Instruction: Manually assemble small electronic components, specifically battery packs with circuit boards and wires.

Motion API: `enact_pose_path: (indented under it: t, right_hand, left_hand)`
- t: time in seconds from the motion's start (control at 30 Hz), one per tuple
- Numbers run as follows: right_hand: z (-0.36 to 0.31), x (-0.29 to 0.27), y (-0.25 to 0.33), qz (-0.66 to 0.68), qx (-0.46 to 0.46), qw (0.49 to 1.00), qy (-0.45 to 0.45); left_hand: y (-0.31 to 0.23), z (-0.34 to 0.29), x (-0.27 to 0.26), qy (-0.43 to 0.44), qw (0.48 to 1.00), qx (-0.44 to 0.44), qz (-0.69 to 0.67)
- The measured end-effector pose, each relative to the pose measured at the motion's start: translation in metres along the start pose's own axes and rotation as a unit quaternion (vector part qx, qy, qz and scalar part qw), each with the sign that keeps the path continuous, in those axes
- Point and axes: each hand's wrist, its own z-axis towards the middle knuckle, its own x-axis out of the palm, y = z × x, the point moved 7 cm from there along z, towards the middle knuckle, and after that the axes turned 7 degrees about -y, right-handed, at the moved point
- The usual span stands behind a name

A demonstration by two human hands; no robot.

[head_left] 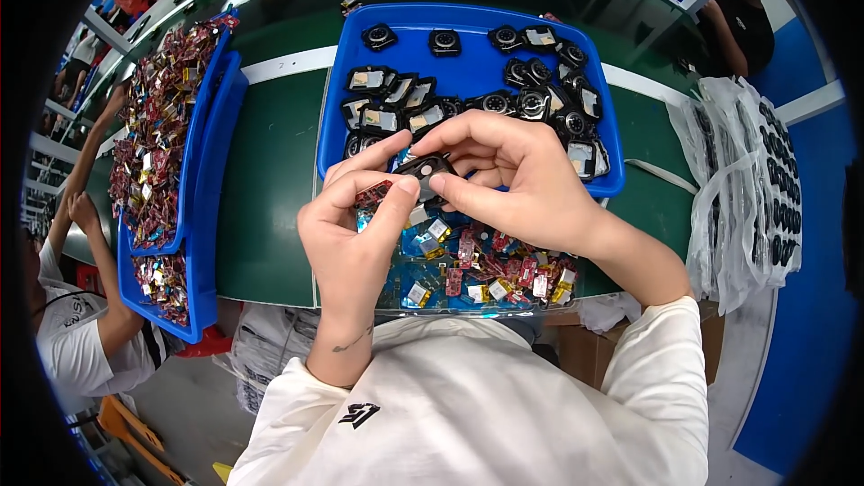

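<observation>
Over the near edge of the bench, both hands close round a small black watch case (pixel 427 167). My left hand (pixel 346 229) grips its left side between thumb and fingers. A small red circuit board (pixel 373 194) shows between that thumb and the fingers; whether it is joined to the case, I cannot tell. My right hand (pixel 540 182) pinches the case's right side, thumb on the near face and fingers curled behind. Just below the hands lies a heap of red circuit boards with silver and yellow battery cells (pixel 504 277).
A blue tray (pixel 405 47) beyond my hands holds several black watch cases. At left, stacked blue bins (pixel 202 207) are piled with circuit boards. Layered plastic trays of black parts (pixel 742 180) stand at right. A co-worker's arms (pixel 85 207) reach in from the left.
</observation>
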Motion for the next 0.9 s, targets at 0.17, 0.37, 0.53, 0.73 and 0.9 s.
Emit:
enact_pose_path:
  t: [0.17,0.37,0.53,0.73,0.9]
  right_hand:
    - [-0.003,-0.001,0.006,-0.007,-0.06,0.998,-0.026]
    - [-0.005,-0.002,0.007,-0.025,-0.095,0.994,-0.058]
    - [-0.003,-0.009,0.002,-0.004,-0.094,0.993,-0.078]
    - [0.008,-0.019,0.0,0.044,-0.068,0.994,-0.07]
    - [0.008,-0.017,-0.004,0.069,-0.024,0.995,-0.062]
  left_hand:
    - [0.005,0.0,0.001,0.0,1.0,-0.012,-0.021]
    - [0.002,-0.003,0.004,0.004,1.0,0.01,-0.005]
    - [-0.008,-0.009,0.009,-0.025,0.997,0.061,0.033]
    - [-0.017,-0.01,-0.003,-0.041,0.989,0.114,0.091]
    - [-0.016,-0.011,-0.002,0.005,0.99,0.097,0.1]
